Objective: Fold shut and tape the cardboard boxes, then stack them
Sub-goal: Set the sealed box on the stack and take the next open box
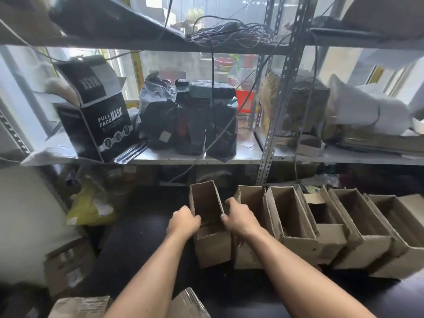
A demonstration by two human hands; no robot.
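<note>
A row of open cardboard boxes stands on a dark surface in front of a metal shelf. The leftmost box (212,244) is narrow, with its flaps standing up. My left hand (183,222) grips its left flap and my right hand (238,218) grips its right flap, fingers curled over the edges. To its right stand several more open boxes (296,242), side by side and touching. No tape is visible.
A metal shelf (197,158) behind the boxes holds a black mask carton (101,115), dark bags (195,125) and hanging cables. A yellow bag (91,207) lies at the left. More cardboard boxes (68,262) sit at the lower left and bottom edge.
</note>
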